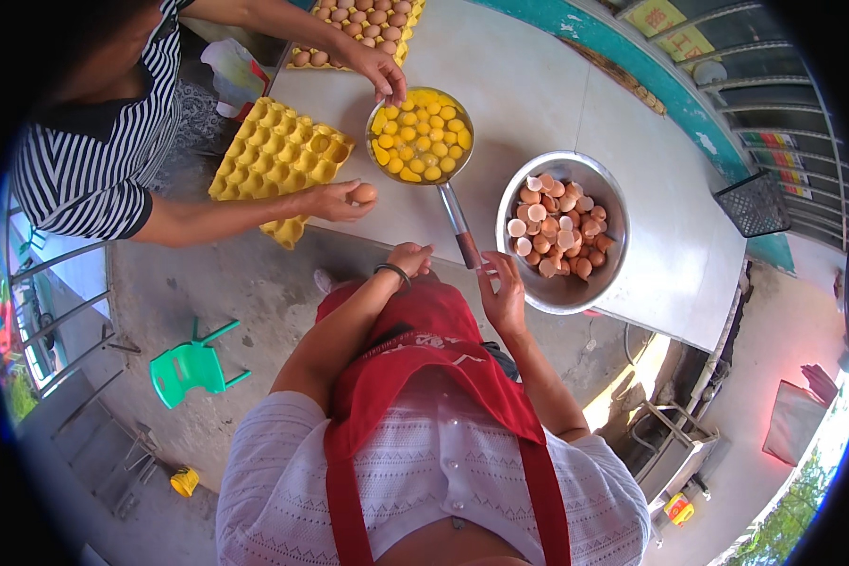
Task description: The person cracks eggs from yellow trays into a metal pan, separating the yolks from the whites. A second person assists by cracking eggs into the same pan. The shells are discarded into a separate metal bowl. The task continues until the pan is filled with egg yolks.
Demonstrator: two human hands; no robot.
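A round metal pan (pixel 466 123) full of cracked raw eggs, yolks whole, lies on the table with its brown-ended handle (pixel 467 247) pointing toward me. My right hand (pixel 506 297) is at the handle's tip, fingers loosely apart; whether they touch it I cannot tell. In front of my apron, my left hand (pixel 411 258) hangs below the table edge, fingers loosely extended and nothing visible in it. Across to the left, a co-worker holds a brown egg (pixel 363 193) in one hand, while the other hand (pixel 383 75) hovers over the pan's far rim.
A large steel bowl (pixel 615 275) of broken eggshells (pixel 558 226) stands right of the pan. Yellow egg trays lie left: one with bare cups (pixel 278 156), another behind it holding brown eggs (pixel 363 21). A green chair (pixel 191 371) is on the floor; a dark basket (pixel 753 205) sits far right.
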